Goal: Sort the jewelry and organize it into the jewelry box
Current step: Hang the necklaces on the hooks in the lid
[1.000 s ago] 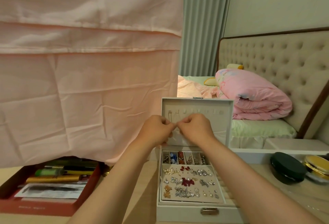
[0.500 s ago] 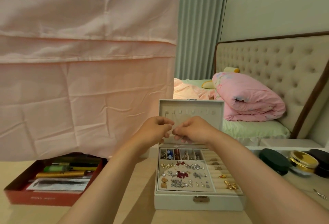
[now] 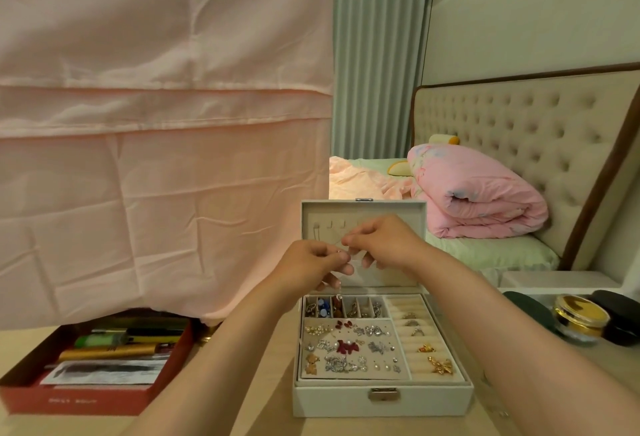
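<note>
Mid-frame, the left hand [image 3: 311, 264] and right hand [image 3: 386, 243] were together before the box's [image 3: 381, 401] upright lid [image 3: 398, 208], both pinching one tiny piece [image 3: 338, 252], too small to make out.

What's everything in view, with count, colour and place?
box: one, white, open, centre
jewelry: many, silver, gold, red, in box
tray: one, red, left of box
cloth: one, pink, hanging left
curtain: one, grey-green, back
headboard: one, beige, right
bed: one, green sheet, right
quilt: one, pink, rolled on bed
jar: one, gold-lidded, far right
discs: two, dark, flanking jar
piece: one, tiny, held above box
left grip: one, bare, pinching piece
right grip: one, bare, pinching piece
</note>
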`<state>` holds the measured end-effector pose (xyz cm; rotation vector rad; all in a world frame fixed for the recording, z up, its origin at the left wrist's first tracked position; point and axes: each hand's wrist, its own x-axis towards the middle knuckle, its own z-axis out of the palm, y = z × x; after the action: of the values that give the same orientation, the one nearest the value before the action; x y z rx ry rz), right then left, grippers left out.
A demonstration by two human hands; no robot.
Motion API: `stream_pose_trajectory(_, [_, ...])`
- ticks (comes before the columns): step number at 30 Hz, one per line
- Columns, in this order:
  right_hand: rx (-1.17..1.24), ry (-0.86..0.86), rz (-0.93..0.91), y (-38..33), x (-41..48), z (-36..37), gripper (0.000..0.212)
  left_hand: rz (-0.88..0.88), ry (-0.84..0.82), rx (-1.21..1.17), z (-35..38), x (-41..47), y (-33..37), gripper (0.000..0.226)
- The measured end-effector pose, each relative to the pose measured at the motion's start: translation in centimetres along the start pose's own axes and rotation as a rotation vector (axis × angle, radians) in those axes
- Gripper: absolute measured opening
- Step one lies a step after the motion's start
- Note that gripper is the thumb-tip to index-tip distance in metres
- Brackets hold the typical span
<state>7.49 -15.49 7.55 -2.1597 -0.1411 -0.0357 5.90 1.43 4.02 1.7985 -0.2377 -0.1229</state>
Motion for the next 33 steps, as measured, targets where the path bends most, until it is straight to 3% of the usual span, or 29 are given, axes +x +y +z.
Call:
stream_pose_trajectory(5, [0.385,-0.150,0.125,2.4,-0.6,1.4,0.022,0.112,0.108,0.290,-0.4,1.2,0.1,0.009])
stream_pose_trajectory(9, [0.569,-0.239,0.094,3.0,-0.6,2.1,0.024,0.127,0.142,0.261,-0.7,2.3,0.5,0.006])
stream_pose_trajectory(14, [0.502,-0.093,0.018,3.3,0.0,2.4,0.018,0.148,0.158,0.255,-0.7,2.7,0.8,0.003])
stream_pose_trajectory(19, [0.336,-0.003,-0.013,3.0,1.2,2.2,0.015,0.158,0.196,0.245,-0.7,2.7,-0.1,0.018])
stream_pose_trajectory(23, [0.280,0.095,-0.014,2.7,2.3,2.0,0.012,0.185,0.278,0.515,-0.9,3.0,-1.5,0.025])
stream_pose_trajectory(28, [0.253,0.227,-0.039,1.9,3.5,1.6,0.011,0.222,0.178,1.018,0.2,3.1,-2.9,0.033])
stream_pose_trajectory(33, [0.149,0.294,-0.088,2.2,4.4,2.7,0.015,0.183,0.133,1.210,0.6,3.6,-2.7,0.032])
